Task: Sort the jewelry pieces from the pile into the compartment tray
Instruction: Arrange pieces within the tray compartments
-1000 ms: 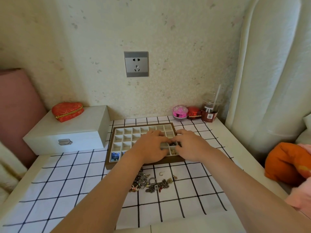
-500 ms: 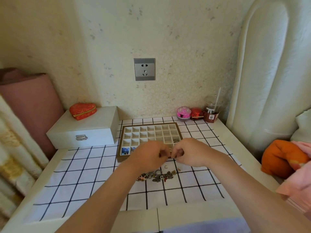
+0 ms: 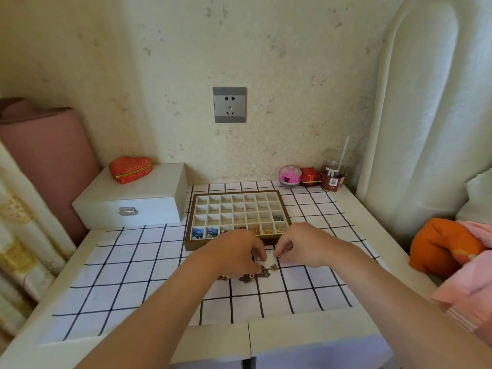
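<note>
The wooden compartment tray (image 3: 189, 237) lies on the checked cloth near the wall. Its front row holds blue, red and gold pieces, and one dark piece sits at the right of the second row. The jewelry pile (image 3: 249, 277) lies on the cloth just in front of the tray. My left hand (image 3: 234, 254) is curled over the pile's top, fingertips pinching a piece there. My right hand (image 3: 303, 245) is close beside it, pinching a small dark piece at its fingertips. A small charm (image 3: 273, 267) shows below, between the two hands. My left hand hides part of the pile.
A white latched box (image 3: 133, 201) with a red heart pouch (image 3: 130, 169) stands left of the tray. A pink ball (image 3: 289, 175), a red box (image 3: 310, 177) and a drink cup with straw (image 3: 334, 174) line the wall. An orange cushion (image 3: 439, 247) lies at right.
Both hands have drawn back from the tray's front row toward me and now work together over the pile. The view has pulled back and shifted.
</note>
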